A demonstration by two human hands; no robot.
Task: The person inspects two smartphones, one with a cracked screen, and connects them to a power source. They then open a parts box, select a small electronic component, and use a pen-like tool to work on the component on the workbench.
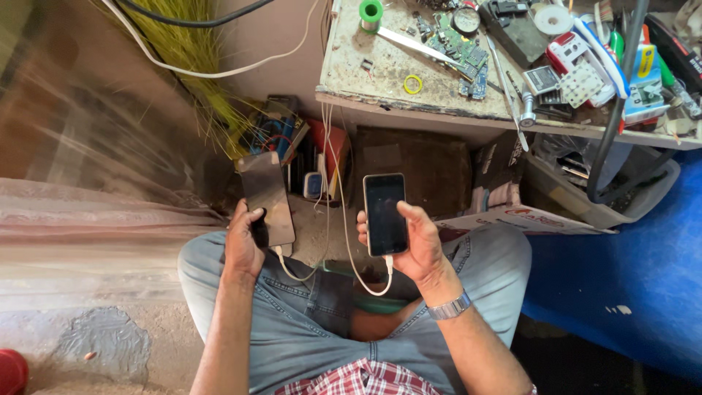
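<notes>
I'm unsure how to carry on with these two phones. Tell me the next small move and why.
Probably press the right hand's thumb on the black-screened smartphone to wake it: its screen is dark though a white cable is plugged into its base. The left hand holds a dusty dark phone, likewise cabled.

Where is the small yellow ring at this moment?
In the head view, the yellow ring lies flat on the workbench, upper middle, just left of the green circuit boards and below the green spool.
</notes>
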